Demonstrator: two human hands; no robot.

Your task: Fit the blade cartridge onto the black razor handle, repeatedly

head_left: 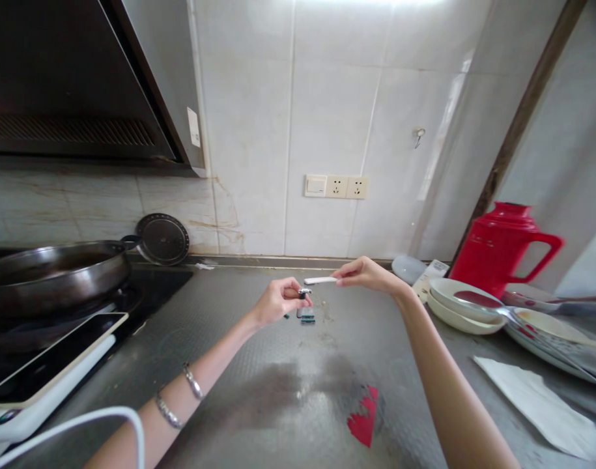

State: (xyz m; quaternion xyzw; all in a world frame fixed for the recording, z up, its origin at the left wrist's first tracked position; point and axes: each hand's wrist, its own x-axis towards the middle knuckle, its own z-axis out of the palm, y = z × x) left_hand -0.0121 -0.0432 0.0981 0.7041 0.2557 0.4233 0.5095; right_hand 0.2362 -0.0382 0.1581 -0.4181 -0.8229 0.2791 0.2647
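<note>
Near the middle of the metal countertop (258, 397), my left hand (278, 301) pinches a small dark and silver piece (303, 294) between its fingers. My right hand (363, 273) comes in from the right, its fingers closed on the end of a thin white stick-like tool (321, 280). The tool's tip is just above the small piece; whether they touch I cannot tell. Just below my left hand, small teal and silver pieces (307, 318) lie on the counter. What the small pieces are is too small to make out.
Left: a steel pan (58, 277) on the stove, a phone (53, 358) on a white stand, a white cable (107, 412). Right: a red thermos (497, 247), stacked bowls (466, 309), plates (561, 345), a white tissue (542, 404). A torn red piece (365, 420) lies in front.
</note>
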